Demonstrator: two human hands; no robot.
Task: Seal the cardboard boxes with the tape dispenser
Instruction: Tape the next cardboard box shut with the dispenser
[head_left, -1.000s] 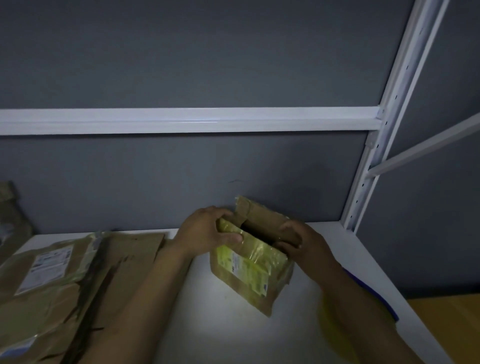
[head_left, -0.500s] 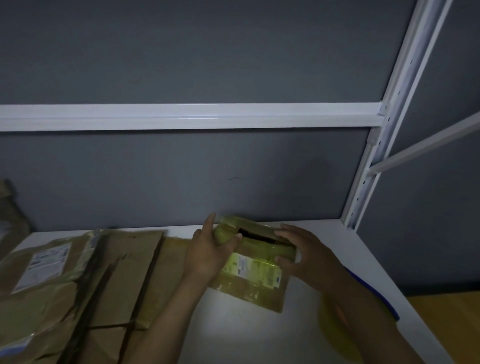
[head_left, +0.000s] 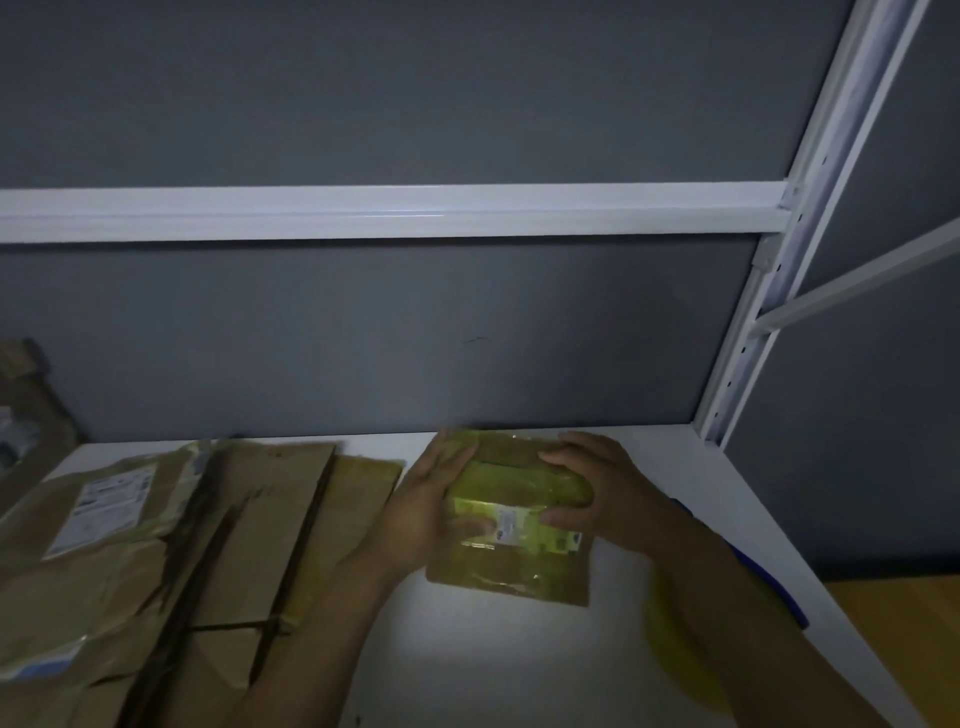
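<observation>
A small cardboard box (head_left: 511, 571), wrapped in yellowish tape and bearing a white label, stands on the white shelf (head_left: 493, 665) with its top flaps folded down. My left hand (head_left: 426, 506) clasps the box's left side, fingers along the side and thumb on the front face. My right hand (head_left: 597, 488) grips the top right, with its fingers curled over the flaps and its thumb on the front. The tape dispenser (head_left: 675, 660), a yellow roll with a blue handle, lies on the shelf to the right, partly hidden under my right forearm.
Several flattened cardboard boxes (head_left: 156, 545) lie stacked across the left of the shelf. A grey wall panel stands just behind the box. A white shelf upright (head_left: 748, 364) rises at the back right, and the shelf's right edge runs close to the dispenser.
The upright rear flap has been folded down and the box top is now closed. The box has turned more square to me, and both hands have shifted onto its sides and top.
</observation>
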